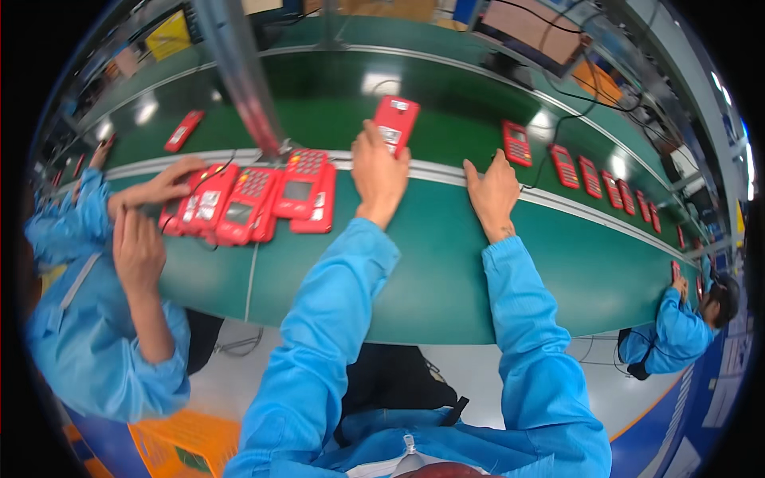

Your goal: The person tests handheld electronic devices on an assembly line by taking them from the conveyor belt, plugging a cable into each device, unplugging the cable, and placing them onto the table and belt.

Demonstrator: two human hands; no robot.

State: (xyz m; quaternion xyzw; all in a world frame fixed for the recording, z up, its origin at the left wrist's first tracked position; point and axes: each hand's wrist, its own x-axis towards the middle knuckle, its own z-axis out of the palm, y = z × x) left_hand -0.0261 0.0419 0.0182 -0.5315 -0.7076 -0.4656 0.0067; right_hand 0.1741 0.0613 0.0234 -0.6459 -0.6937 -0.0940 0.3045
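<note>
Over the far side of the work table's metal rail, my left hand grips the near end of a red card payment terminal. Its back, with white labels, faces up over the dark green conveyor belt. To the right, my right hand rests at the rail with thumb and fingers apart, holding nothing that I can see. Just beyond it on the belt lies another red payment terminal, keypad up. Left of my left hand, several red terminals are piled on the table, one keypad-up terminal on top.
A co-worker's hands are at the left end of the pile, by a black cable. A row of red terminals runs along the belt to the right. A metal post rises at the rail. An orange crate stands on the floor.
</note>
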